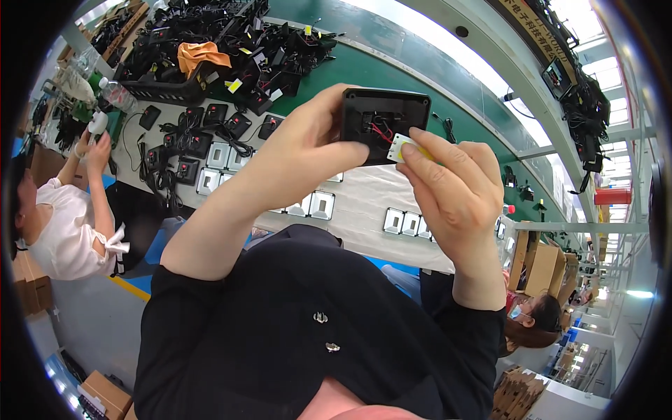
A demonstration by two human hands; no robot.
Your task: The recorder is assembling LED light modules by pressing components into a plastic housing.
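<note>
My left hand (311, 143) grips a black open-faced lamp housing (388, 101) by its left side, raised over the bench. Red and dark wires show inside the housing. Between the thumb and fingertips of my right hand (451, 178) is a small white LED board with a yellow patch (397, 148). The board is at the housing's lower right edge, and red wires run from it into the housing. My right fingers cover part of the board.
Silver-and-white lamp frames (323, 205) lie in rows on the pale bench cover. Black housings with cables (199, 143) sit to the left, before a black crate (164, 91) heaped with cabled parts and an orange cloth (201, 56). Co-workers sit at left (70, 224) and right (535, 318).
</note>
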